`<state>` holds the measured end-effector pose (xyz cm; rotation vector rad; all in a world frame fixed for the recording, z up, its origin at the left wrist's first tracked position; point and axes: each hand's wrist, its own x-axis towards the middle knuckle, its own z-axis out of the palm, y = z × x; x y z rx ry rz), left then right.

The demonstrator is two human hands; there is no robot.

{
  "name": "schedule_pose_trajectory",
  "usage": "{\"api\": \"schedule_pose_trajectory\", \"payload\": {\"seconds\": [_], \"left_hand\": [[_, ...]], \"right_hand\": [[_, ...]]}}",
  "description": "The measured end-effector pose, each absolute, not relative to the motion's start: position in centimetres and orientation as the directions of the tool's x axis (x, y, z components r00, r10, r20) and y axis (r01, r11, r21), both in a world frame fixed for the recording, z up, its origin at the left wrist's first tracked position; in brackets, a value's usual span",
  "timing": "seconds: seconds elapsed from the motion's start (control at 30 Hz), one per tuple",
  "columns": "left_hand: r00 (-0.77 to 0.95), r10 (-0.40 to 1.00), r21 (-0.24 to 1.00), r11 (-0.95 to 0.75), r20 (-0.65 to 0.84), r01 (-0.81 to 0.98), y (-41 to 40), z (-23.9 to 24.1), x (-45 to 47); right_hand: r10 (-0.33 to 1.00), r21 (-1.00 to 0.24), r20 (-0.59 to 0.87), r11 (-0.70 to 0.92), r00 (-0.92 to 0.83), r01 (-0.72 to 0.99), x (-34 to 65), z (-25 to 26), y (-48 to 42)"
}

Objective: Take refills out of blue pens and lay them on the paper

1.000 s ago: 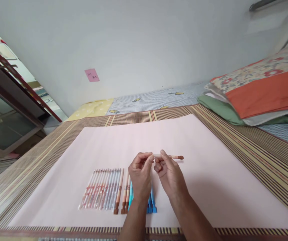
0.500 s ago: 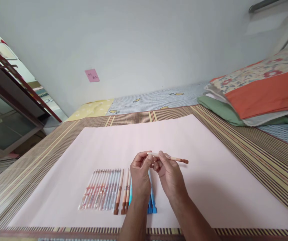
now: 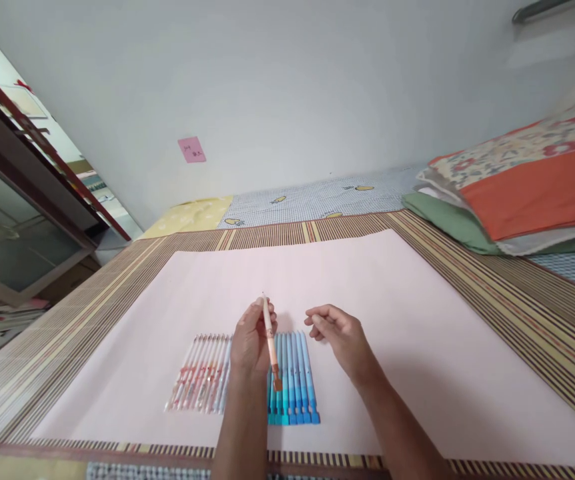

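Observation:
My left hand point(image 3: 251, 337) pinches a cream and peach pen point(image 3: 271, 337) with a brown block-shaped end. The pen's dark tip points away from me and its brown end toward me, above the row on the paper. To the right, my right hand point(image 3: 335, 327) is off the pen, its fingers loosely bent and apart with nothing in them. Beneath and beside my left hand lie several blue and teal pens point(image 3: 295, 380) side by side. Left of my forearm is a row of several clear pens with pinkish patterns point(image 3: 202, 373). My left hand and forearm hide the middle of the row.
A large pale pink sheet point(image 3: 392, 280) lies on a striped mat point(image 3: 442, 267). At the right are folded bedding pieces point(image 3: 542, 180) in orange, floral and green. A pink note point(image 3: 192, 149) is stuck on the white wall point(image 3: 307, 87). A glass-fronted cabinet point(image 3: 7, 233) stands at the left.
My right hand has let go of the pen and moved slightly right. My left hand has moved left and down with the pen, which has turned from sideways to lengthwise.

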<state>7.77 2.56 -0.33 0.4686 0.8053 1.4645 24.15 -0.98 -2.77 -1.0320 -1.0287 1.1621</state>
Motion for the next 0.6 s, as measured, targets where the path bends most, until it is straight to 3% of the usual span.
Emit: {"api": "schedule_pose_trajectory", "payload": {"seconds": [0.17,0.27,0.43,0.6], "left_hand": [[-0.153,0.979,0.764,0.006,-0.137,-0.645,2.9,-0.3,6.8],[-0.193,0.973,0.759,-0.027,-0.130,-0.650,3.1,-0.6,6.4],[-0.232,0.955,0.753,-0.013,-0.186,-0.658,3.4,-1.1,6.1],[-0.219,0.944,0.754,0.045,-0.248,-0.656,3.6,-0.8,5.5]], "right_hand": [[0.956,-0.985,0.156,0.133,-0.249,-0.107,25.3,0.5,-3.0],[0.912,-0.981,0.177,0.193,-0.369,0.005,24.4,1.6,-4.1],[0.874,-0.967,0.221,0.255,-0.432,0.020,22.1,1.4,-4.7],[0.886,-0.945,0.260,0.316,-0.385,0.088,20.7,1.0,-4.8]]}}
